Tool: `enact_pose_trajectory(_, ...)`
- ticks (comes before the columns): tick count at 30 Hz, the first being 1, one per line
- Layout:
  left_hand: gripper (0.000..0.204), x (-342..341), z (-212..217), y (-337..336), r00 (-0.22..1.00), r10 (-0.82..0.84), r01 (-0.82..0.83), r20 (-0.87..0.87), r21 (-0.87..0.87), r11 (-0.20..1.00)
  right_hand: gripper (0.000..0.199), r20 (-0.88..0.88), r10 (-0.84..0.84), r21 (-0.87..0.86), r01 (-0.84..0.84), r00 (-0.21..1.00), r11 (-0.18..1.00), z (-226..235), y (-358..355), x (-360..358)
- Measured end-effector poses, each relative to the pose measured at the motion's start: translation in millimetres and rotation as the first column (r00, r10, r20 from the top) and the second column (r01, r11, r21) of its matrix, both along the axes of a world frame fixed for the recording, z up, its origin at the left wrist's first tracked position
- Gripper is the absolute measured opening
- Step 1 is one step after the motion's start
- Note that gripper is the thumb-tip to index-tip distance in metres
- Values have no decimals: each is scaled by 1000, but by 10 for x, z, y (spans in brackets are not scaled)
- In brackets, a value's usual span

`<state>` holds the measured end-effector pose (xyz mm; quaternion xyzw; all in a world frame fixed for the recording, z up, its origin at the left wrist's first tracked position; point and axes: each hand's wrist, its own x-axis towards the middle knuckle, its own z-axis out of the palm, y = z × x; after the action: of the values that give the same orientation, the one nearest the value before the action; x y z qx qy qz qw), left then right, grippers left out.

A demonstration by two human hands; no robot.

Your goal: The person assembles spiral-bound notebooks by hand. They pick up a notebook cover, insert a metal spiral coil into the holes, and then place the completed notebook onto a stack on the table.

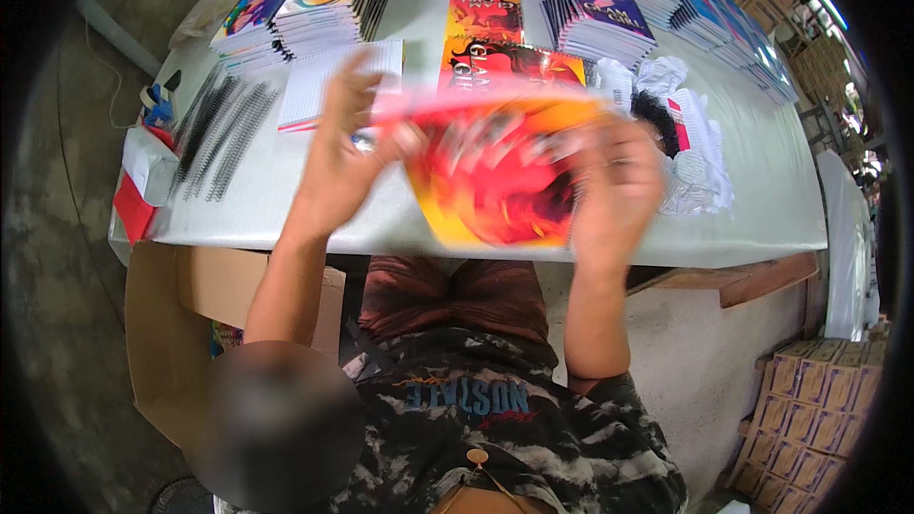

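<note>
A thin notebook [495, 181] with a red and orange cover hangs between both hands, raised just above the near edge of the white table [762, 181]. It is blurred, but it bends along its length, so it looks light and floppy, with a glossy cover that may slide under the fingers; holding it at the two short edges, as here, seems the steadiest way.

The left hand [343, 157] grips its left end, fingers wrapped over the top edge and thumb underneath. The right hand [619, 190] clasps its right end, fingers curled over the cover. Both forearms rise from the near side, elbows bent, wrists tipped inward.

On the table just beyond lies a stack of similar notebooks [509, 62] with red covers, and to its left a pile of lined pages [333, 86]. Further left sits a bunch of black binding coils [219, 128]. Crumpled white wrapping [695, 152] lies to the right. Stacks of colourful notebooks [600, 9] line the far edge. Cardboard boxes [809, 409] stand at near right on the floor.
</note>
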<state>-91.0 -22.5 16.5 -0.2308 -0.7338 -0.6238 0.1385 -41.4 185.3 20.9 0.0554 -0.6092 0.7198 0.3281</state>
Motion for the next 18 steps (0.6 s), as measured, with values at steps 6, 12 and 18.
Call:
enact_pose_trajectory(6, 43, -270, 82, 473, 959, 15, -107, 282, 315, 943, 36, -85, -221, -243, 195, 972, 950, -123, 266, -428)
enact_pose_trajectory(12, 13, -639, -659, 506, 752, 425, -645, -503, -432, 631, 47, 149, -525, 509, 391, 838, 767, -1196, 462, -669)
enact_pose_trajectory(18, 9, -897, -447, 470, 749, 428, -589, -507, -212, 780, 59, 69, -312, 259, 285, 948, 923, -1245, 414, -561)
